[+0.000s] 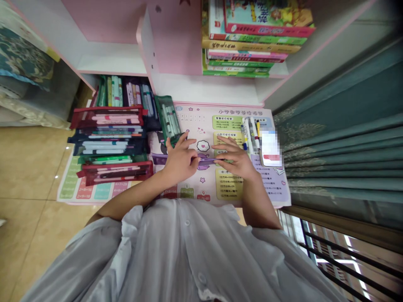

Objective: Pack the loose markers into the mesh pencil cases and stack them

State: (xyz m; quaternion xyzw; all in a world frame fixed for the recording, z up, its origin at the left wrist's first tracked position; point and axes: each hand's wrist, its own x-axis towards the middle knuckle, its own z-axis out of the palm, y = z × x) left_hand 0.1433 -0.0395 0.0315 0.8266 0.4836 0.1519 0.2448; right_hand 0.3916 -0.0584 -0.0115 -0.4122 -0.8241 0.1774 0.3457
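A narrow purple pouch (206, 160) stretches between my two hands above the desk mat. My left hand (182, 159) pinches it with thumb and forefinger, the other fingers spread. At the pouch's right end, my right hand (234, 159) pinches its edge in the same way. Part of the pouch shows left of my left hand; my fingers hide some of it. Just beyond my left hand lies a green mesh pouch (170, 117) with pale markers inside.
Mesh pouches of markers (108, 147) are piled on the desk's left. Several loose markers (251, 134) lie beside a phone (270, 147) at the right. Stacked books (245, 44) stand on the shelf above the printed mat (229, 191). A curtain (340, 142) hangs at right.
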